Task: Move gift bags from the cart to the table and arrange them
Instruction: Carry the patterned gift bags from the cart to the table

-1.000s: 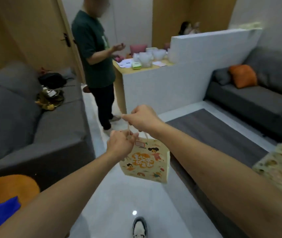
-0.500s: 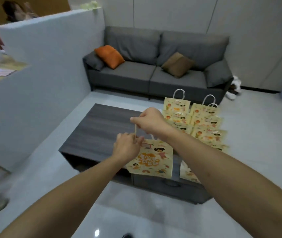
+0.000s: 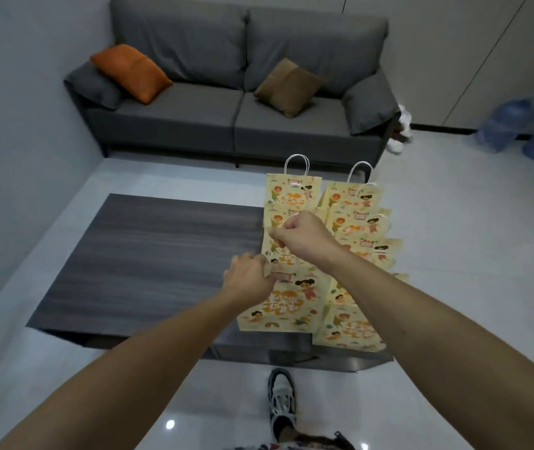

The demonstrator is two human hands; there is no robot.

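Gift bag [image 3: 283, 303] hangs mid-frame over the bench [image 3: 148, 254], both the left hand [image 3: 247, 280] and right hand [image 3: 301, 237] pinching its top; lowered carelessly, it could shove the overlapping bags [image 3: 356, 222] askew.

grey sofa [image 3: 233, 102] beyond the hands, orange cushion [image 3: 131, 72], brown cushion [image 3: 286, 87]; pale glossy floor [image 3: 473, 254] below; white walls.

Both hands hold one yellow paper gift bag with cartoon print [image 3: 286, 303] over the near right end of the dark wood-grain coffee table [image 3: 161, 261]. Left hand [image 3: 247, 280] grips its top edge; right hand [image 3: 304, 237], at 1 o'clock from the left, is fisted, apparently on the handle. Two overlapping rows of matching yellow gift bags [image 3: 361, 222] lie beyond. Grey fabric sofa [image 3: 236, 115] at 12 o'clock.
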